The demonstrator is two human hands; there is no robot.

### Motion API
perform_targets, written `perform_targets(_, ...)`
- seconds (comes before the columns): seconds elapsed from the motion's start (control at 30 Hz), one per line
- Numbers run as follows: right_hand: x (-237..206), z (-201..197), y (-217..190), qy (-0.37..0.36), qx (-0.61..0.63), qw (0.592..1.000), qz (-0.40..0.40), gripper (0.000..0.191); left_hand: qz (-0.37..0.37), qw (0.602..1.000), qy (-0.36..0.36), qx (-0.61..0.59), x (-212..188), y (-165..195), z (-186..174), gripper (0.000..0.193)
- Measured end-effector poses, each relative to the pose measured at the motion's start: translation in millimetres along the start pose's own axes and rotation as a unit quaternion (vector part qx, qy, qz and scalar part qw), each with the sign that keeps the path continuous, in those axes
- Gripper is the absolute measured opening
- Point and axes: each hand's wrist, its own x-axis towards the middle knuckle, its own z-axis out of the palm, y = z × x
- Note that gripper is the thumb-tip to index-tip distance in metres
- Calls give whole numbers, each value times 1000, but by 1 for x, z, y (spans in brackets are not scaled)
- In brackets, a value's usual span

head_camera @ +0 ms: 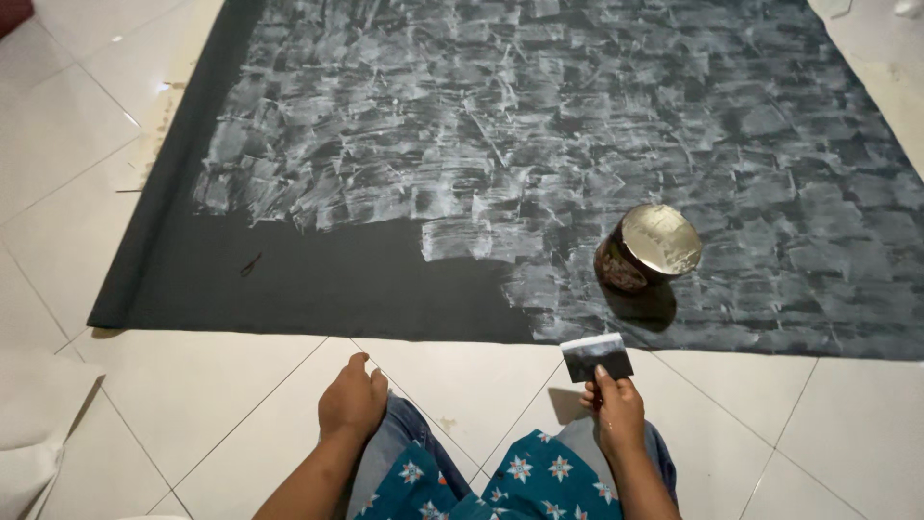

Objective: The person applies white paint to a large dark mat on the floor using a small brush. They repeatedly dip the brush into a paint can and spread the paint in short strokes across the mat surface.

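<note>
On the far left, white floor tiles (pixel 67 144) ran beside a big black cloth (pixel 289 279) that lay flat on the floor. Most of the cloth was rubbed with pale, chalky patches (pixel 539 125), but a strip near the front left was plain black. A tiny dark speck (pixel 251 264) sat on that plain part.

Lower down, the left hand (pixel 352 402) rested on the person's knee, curled loosely and holding nothing. It was well apart from the cloth's near edge. A blue garment with star shapes (pixel 520 481) covered the lap between the two arms.

To the right, the right hand (pixel 614 409) pinched a small flat card-like scraper (pixel 596 355) between thumb and fingers. The scraper stood up above the hand, with its long side running left to right. It was just short of the cloth's near edge, so the cloth lay straight ahead of it. The right hand was the nearer one to the cloth.

Just past the scraper, a little to the right, a round dark tin with a shiny lid (pixel 649 247) sat tipped on the cloth.
</note>
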Motion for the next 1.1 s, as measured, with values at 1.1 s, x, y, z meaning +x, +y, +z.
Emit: perform_targets(1.1, 227, 60, -211, 131, -670, 710, -172, 39, -69, 991, -114, -13, 81, 19, 38, 52)
